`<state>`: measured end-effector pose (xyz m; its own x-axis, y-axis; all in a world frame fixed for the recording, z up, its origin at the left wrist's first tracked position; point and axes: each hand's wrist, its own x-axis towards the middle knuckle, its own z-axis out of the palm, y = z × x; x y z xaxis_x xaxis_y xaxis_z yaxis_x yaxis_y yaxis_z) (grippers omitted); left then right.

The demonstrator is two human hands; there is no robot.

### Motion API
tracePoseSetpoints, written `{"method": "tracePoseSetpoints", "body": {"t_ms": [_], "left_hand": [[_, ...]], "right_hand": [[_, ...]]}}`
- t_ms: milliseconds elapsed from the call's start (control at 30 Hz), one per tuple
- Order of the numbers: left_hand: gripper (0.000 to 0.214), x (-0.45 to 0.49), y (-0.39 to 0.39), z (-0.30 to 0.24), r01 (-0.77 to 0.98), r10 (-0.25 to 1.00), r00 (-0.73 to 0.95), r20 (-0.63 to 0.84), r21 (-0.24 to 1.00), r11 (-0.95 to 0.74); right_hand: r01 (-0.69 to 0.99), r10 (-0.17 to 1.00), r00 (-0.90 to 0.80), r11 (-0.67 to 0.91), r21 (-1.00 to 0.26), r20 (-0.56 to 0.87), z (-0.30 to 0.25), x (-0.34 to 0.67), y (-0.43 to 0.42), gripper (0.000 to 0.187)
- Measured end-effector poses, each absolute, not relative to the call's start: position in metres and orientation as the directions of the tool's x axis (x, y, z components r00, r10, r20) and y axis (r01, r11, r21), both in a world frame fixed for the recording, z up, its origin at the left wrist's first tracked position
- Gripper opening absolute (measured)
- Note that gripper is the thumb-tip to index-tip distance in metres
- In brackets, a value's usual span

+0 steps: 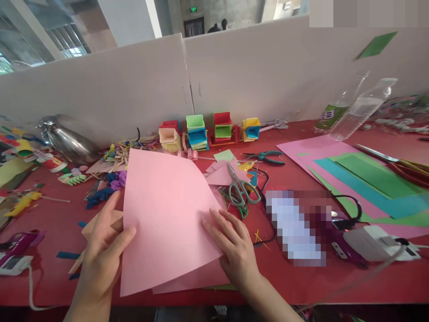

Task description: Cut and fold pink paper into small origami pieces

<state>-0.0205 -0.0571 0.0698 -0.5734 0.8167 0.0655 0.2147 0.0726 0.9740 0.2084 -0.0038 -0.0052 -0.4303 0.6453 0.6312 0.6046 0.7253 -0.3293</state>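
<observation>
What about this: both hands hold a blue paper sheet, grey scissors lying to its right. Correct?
No: the sheet is pink, not blue. The head view shows the left hand and right hand holding it, grey scissors to its right.

Two pink sheets [167,214] lie in front of you, one over the other, and behind them four stacks of folded paper boxes [196,132] stand in a row. You also have two pairs of scissors, grey-handled [236,180] and long-bladed [382,155], one pair of pliers [268,156], two clear bottles [363,107] and one metal kettle [67,143]. There seem to be two purple glue guns [18,243], though the right one is partly blurred.
</observation>
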Motion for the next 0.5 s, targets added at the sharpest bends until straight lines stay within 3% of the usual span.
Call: {"method": "tracePoseSetpoints", "body": {"t_ms": [133,233,367,500], "left_hand": [[0.094,-0.04,-0.071,0.041,-0.002,0.856,-0.459,-0.24,0.963,0.268],[0.092,-0.051,-0.081,0.021,0.099,0.882,-0.334,-0.333,0.918,0.385],[0.058,-0.061,-0.089,0.007,0.435,0.926,-0.288,-0.246,0.827,0.355],[0.044,-0.065,-0.085,0.006,0.65,0.998,-0.055,-0.014,0.758,0.046]], "right_hand": [[0.504,0.539,-0.633,0.832,-0.233,0.556,0.009,0.223,-0.009,0.054],[0.438,0.521,-0.698,0.854,-0.282,0.492,0.014,0.234,-0.018,0.047],[0.418,0.586,-0.729,0.791,-0.448,0.354,0.012,0.25,-0.024,0.051],[0.401,0.692,-0.651,0.662,-0.633,0.313,0.012,0.262,-0.018,0.045]]}}
